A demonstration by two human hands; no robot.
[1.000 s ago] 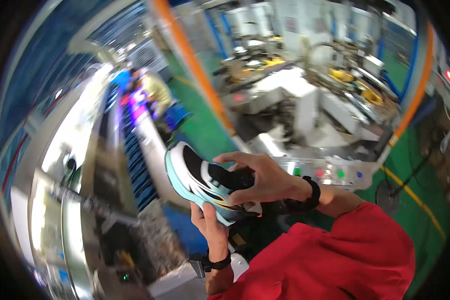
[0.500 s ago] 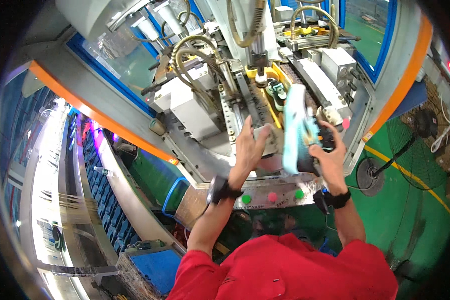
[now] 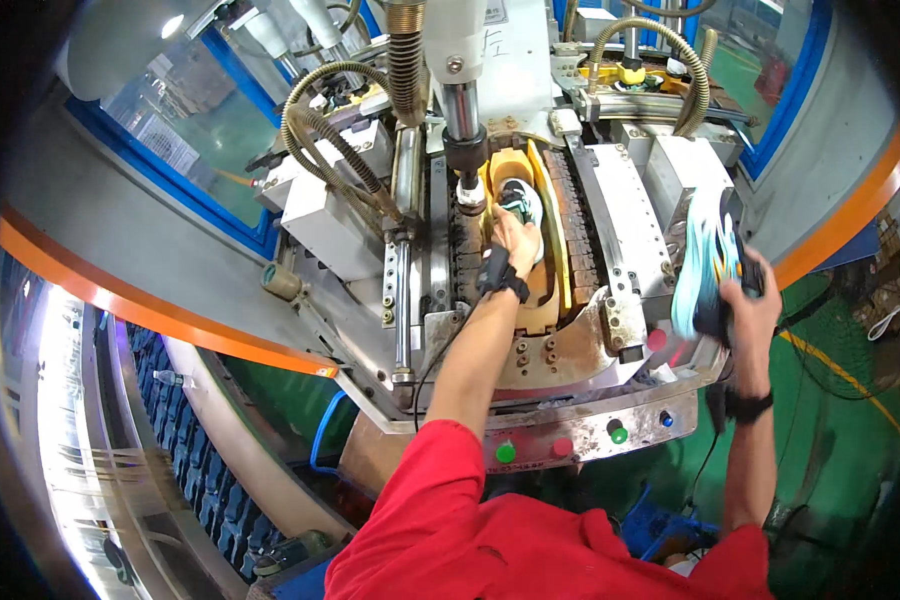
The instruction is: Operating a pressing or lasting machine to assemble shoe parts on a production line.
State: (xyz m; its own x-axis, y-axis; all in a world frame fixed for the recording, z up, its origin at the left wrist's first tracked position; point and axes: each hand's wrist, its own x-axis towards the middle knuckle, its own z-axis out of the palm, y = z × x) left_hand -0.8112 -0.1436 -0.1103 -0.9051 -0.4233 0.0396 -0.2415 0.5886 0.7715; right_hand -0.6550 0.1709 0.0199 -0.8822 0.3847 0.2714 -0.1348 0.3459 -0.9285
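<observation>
A dark shoe with white and mint-green parts [image 3: 526,200] sits in a yellow-lined cavity [image 3: 552,185] of the machine. My left hand [image 3: 515,243] reaches into this cavity, its fingers closed on the shoe's near part; the fingertips are partly hidden. Off to the right, my right hand [image 3: 755,310] grips a second shoe with a pale mint and white sole [image 3: 705,260]. That one is held tilted on edge beside the machine and is smeared by motion.
A metal press rod [image 3: 463,130] hangs just left of the cavity. White blocks [image 3: 332,215] and ribbed hoses [image 3: 320,120] flank it. Coloured buttons [image 3: 562,447] line the front panel. An orange-edged frame [image 3: 150,315] curves at the left, with a conveyor [image 3: 240,430] beyond.
My left hand has gone forward from open space before the machine onto the shoe in the cavity. My right hand has swung its shoe rightward, away from the cavity. The view has shifted too.
</observation>
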